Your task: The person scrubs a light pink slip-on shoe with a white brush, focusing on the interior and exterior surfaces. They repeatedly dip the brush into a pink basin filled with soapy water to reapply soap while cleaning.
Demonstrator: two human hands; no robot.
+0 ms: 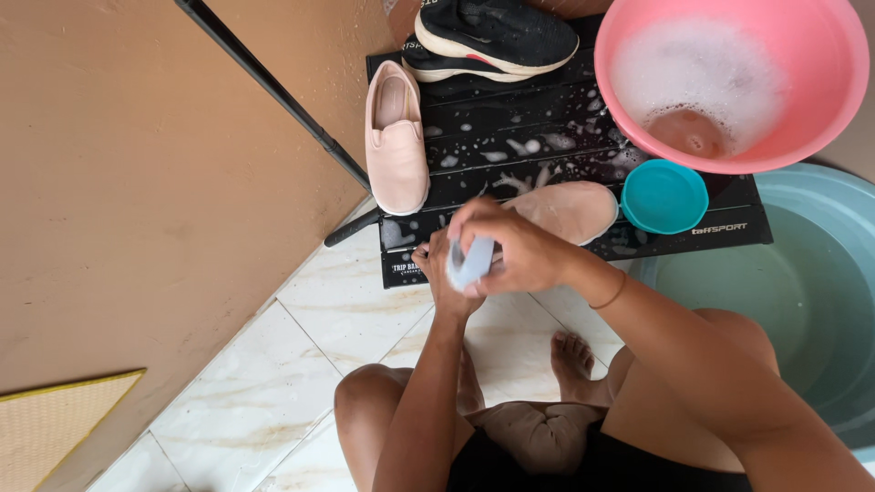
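You're gripping the pale brush [471, 262] in your right hand [515, 251]; your left hand [439, 271] is pinning the pink shoe [570, 210], lying crosswise, toe pointing right, touching both.

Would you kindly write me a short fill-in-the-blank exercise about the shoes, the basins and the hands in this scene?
1. The pink basin holds water topped with white ____.
2. The small bowl beside the wet shoe is coloured ____.
3. The dry pink slip-on lies on a slatted mat coloured ____.
4. The right hand and left hand together hold a light blue ____.

Missing words: foam; teal; black; brush
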